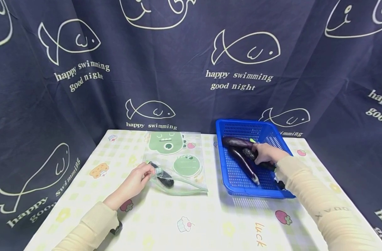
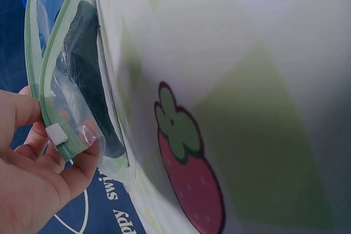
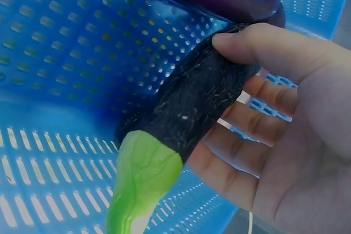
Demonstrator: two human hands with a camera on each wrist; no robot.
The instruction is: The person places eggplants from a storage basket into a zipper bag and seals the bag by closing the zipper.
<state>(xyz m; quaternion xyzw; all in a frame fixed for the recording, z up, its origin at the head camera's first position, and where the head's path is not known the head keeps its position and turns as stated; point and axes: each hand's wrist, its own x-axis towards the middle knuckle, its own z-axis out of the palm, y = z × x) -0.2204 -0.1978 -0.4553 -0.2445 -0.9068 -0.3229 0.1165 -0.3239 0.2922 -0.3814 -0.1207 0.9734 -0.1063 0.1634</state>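
Observation:
My left hand (image 1: 140, 177) pinches the corner of a clear zip bag (image 2: 55, 94) with green edging, by its white slider (image 2: 56, 134). The bag lies on the table, its mouth parted toward me. Inside it is a dark, long vegetable (image 2: 88, 75), seen through the plastic. Over the blue basket (image 1: 256, 192), my right hand (image 1: 267, 153) grips a blackish, rough-skinned eggplant (image 3: 192, 91) with a bright green stem end, thumb on one side and fingers on the other. Two glossy purple eggplants (image 1: 243, 164) lie beside it, one along the basket's far left.
The table has a checked cloth (image 1: 165, 223) printed with fruit and cakes. Green cartoon shapes (image 1: 187, 165) decorate the bag. A dark blue curtain (image 1: 191, 76) with fish drawings hangs behind the table. Another dark thing (image 1: 280, 184), partly hidden by the right sleeve, shows at the basket's near right.

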